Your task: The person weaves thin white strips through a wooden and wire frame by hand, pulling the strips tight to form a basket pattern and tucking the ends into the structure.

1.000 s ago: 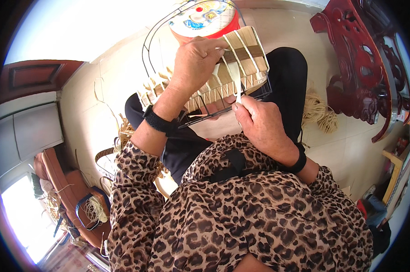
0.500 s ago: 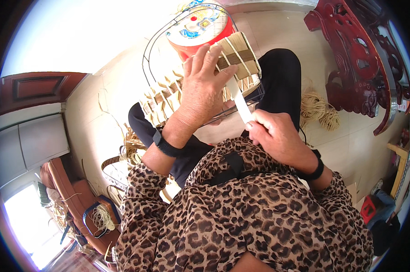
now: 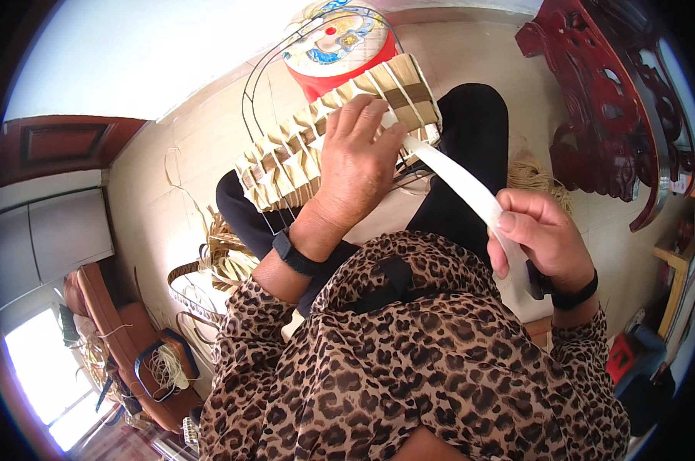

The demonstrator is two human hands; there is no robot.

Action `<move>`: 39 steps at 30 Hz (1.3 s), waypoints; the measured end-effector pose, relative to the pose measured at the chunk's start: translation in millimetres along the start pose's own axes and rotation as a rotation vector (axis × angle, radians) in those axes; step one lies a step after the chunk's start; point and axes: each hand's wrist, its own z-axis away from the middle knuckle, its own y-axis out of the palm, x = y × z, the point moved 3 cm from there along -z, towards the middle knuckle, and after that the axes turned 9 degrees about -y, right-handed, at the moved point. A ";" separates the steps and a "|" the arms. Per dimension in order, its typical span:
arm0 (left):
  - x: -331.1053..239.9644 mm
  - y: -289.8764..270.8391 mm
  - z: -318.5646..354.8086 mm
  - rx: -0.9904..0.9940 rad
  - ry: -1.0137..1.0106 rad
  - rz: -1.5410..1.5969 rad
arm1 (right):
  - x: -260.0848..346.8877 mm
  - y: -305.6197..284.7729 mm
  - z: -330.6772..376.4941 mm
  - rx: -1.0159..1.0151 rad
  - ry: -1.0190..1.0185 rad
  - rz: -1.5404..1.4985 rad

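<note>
The right hand (image 3: pixel 543 238), at the right of the frame, has drawn farther from the work than half a second ago, fingers pinched shut on a flat, pale weaving strip (image 3: pixel 459 184) now pulled taut. The strip runs up-left to the half-woven, tan-and-brown basket on a wire frame (image 3: pixel 324 146) at upper centre, over the lap. The left hand (image 3: pixel 359 161) still lies palm-down on it, fingers spread. Beyond stands a round red tin with a painted lid (image 3: pixel 336 42).
</note>
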 end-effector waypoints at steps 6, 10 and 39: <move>-7.6 -2.2 5.5 0.071 0.056 -0.078 | -4.9 -12.7 -10.7 -0.087 -0.169 -0.381; -13.8 -1.8 7.3 0.018 0.021 -0.054 | -17.0 -37.8 -26.9 -0.034 -0.448 -0.603; -34.2 22.5 5.8 -0.125 -0.040 -0.127 | 11.6 -5.2 -148.7 -0.705 -0.474 0.230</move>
